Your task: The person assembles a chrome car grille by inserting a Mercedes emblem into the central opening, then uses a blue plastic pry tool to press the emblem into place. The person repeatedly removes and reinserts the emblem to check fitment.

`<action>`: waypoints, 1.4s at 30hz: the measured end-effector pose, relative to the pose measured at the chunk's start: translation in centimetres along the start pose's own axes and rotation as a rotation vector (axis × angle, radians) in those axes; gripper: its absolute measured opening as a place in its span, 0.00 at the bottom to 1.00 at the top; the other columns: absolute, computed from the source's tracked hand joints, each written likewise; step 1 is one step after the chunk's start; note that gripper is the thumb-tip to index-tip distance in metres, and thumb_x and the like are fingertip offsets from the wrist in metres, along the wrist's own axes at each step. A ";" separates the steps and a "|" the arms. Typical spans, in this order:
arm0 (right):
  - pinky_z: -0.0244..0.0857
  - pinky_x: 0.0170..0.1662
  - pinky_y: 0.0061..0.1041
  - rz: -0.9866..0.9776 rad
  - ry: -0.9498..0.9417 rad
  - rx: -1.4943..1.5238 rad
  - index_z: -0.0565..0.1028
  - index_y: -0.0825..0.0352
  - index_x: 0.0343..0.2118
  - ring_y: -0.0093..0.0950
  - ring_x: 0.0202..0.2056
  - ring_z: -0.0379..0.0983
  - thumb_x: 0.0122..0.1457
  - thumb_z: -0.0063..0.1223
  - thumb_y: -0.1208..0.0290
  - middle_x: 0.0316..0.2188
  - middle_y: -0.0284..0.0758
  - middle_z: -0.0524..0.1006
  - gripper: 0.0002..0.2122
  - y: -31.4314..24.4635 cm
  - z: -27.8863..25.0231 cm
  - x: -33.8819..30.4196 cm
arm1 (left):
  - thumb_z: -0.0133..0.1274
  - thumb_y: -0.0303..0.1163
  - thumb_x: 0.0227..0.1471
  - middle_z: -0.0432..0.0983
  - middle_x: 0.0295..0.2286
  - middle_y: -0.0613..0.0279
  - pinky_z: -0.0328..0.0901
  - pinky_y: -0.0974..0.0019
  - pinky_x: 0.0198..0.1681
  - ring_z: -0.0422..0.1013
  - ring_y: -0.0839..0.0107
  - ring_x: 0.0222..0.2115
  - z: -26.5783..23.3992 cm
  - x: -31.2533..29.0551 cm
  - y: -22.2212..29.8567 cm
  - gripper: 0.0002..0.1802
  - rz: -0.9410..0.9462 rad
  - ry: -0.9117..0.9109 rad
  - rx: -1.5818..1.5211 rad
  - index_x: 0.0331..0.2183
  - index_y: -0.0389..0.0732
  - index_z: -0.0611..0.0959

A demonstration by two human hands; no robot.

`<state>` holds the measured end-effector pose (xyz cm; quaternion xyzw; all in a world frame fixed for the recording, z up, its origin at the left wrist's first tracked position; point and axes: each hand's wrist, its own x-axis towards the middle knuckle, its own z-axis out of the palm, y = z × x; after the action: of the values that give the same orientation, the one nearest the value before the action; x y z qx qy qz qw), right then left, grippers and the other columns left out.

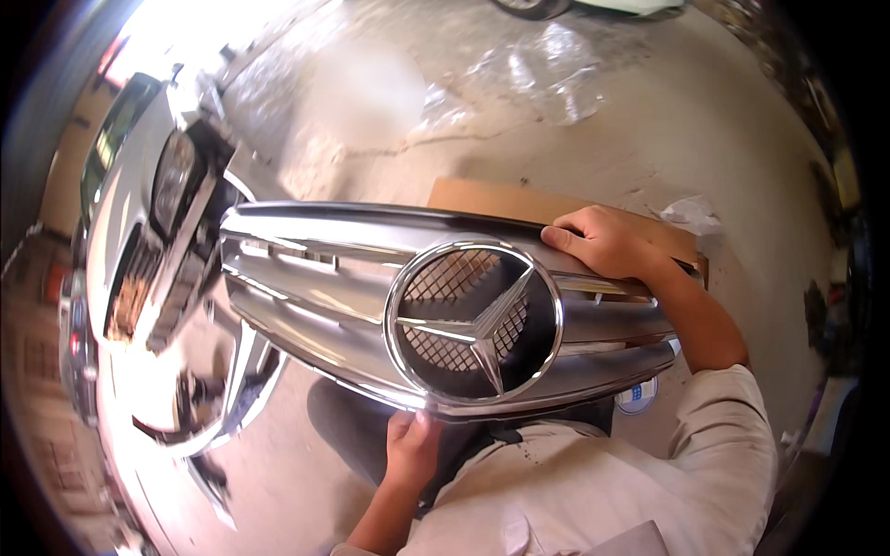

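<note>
A silver car grille [320, 301] with chrome-edged slats lies across my lap, face up. A large chrome ring with a three-armed star [480, 324] stands in its middle, with dark mesh behind the arms. My right hand [598, 243] grips the grille's far edge to the right of the ring, thumb on the front side and fingers partly hidden. At the near edge, just below the ring, my left hand [413, 449] holds the chrome trim, its thumb pointing up and its other fingers mostly out of sight.
Beyond the grille lies a flat cardboard piece [501, 196]. A white car [139, 204] with its front bumper off stands at left, a bumper part [243, 389] near it. Crumpled clear plastic [556, 74] is on the floor ahead. Beside my right knee is a round container [636, 397].
</note>
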<state>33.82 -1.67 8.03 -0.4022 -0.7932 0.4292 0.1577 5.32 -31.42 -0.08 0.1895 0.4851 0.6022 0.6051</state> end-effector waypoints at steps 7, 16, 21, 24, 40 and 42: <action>0.68 0.38 0.42 -0.234 -0.346 -0.170 0.82 0.70 0.33 0.45 0.32 0.77 0.66 0.45 0.41 0.27 0.47 0.80 0.30 -2.1 8.0 4.3 | 0.62 0.42 0.56 0.78 0.43 0.59 0.63 0.68 0.47 0.70 0.72 0.42 -0.2 -11.9 0.7 0.33 -0.353 0.033 0.377 0.54 0.27 0.77; 0.68 0.39 0.38 -0.284 -0.657 -0.161 0.82 0.69 0.38 0.43 0.33 0.78 0.66 0.48 0.43 0.31 0.46 0.81 0.27 -1.9 14.0 8.0 | 0.52 0.47 0.64 0.69 0.58 0.47 0.59 0.61 0.61 0.65 0.61 0.57 -1.1 -15.3 -1.7 0.36 -0.467 -0.127 0.473 0.61 0.29 0.68; 0.69 0.39 0.38 -0.193 -0.689 -0.177 0.83 0.69 0.38 0.42 0.35 0.79 0.65 0.47 0.40 0.31 0.47 0.82 0.30 -0.8 15.3 8.8 | 0.49 0.46 0.66 0.78 0.50 0.52 0.65 0.62 0.56 0.74 0.62 0.48 -3.1 -14.3 8.1 0.29 -0.581 -0.282 0.849 0.56 0.31 0.76; 0.69 0.39 0.38 -0.234 -0.687 -0.207 0.83 0.69 0.38 0.41 0.33 0.79 0.65 0.48 0.41 0.30 0.47 0.82 0.29 -0.7 16.0 10.4 | 0.49 0.42 0.66 0.81 0.45 0.55 0.65 0.64 0.55 0.76 0.67 0.46 -3.8 -9.2 11.7 0.23 -0.005 0.124 0.909 0.52 0.35 0.81; 0.70 0.40 0.39 -0.386 -0.603 -0.418 0.82 0.64 0.38 0.44 0.32 0.76 0.62 0.54 0.46 0.30 0.42 0.81 0.22 -3.2 19.5 14.5 | 0.53 0.50 0.62 0.78 0.28 0.44 0.66 0.53 0.37 0.73 0.48 0.31 -7.1 9.2 8.1 0.26 0.166 0.185 1.305 0.33 0.33 0.83; 0.69 0.39 0.39 -0.591 -0.288 -0.336 0.81 0.64 0.40 0.45 0.32 0.76 0.59 0.60 0.51 0.31 0.39 0.81 0.19 -2.2 20.0 13.3 | 0.55 0.46 0.61 0.77 0.26 0.46 0.66 0.56 0.36 0.72 0.54 0.29 -7.5 8.9 7.7 0.22 0.186 0.198 1.251 0.34 0.33 0.83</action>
<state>12.43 -3.13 -3.10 -0.1113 -0.9486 0.2812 0.0936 -6.74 -24.35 -0.43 0.4915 0.7801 0.2700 0.2775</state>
